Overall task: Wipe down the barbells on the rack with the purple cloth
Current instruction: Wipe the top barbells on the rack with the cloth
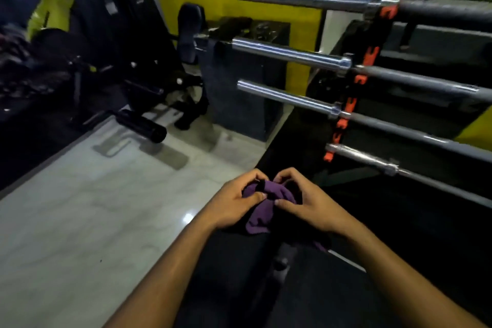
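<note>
Left hand (234,201) and right hand (306,201) both pinch the bunched purple cloth (262,206) (below the racked barbells (292,54)).

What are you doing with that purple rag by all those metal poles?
A person is holding a purple cloth bunched up between both hands, the left hand and the right hand each pinching it, as if folding it ready. To the right, four barbells lie flat on a rack with an orange upright, their shiny sleeves sticking out; the lowest barbell is nearest the hands. The cloth is not touching any bar, so the wiping isn't under way at this moment.
</note>
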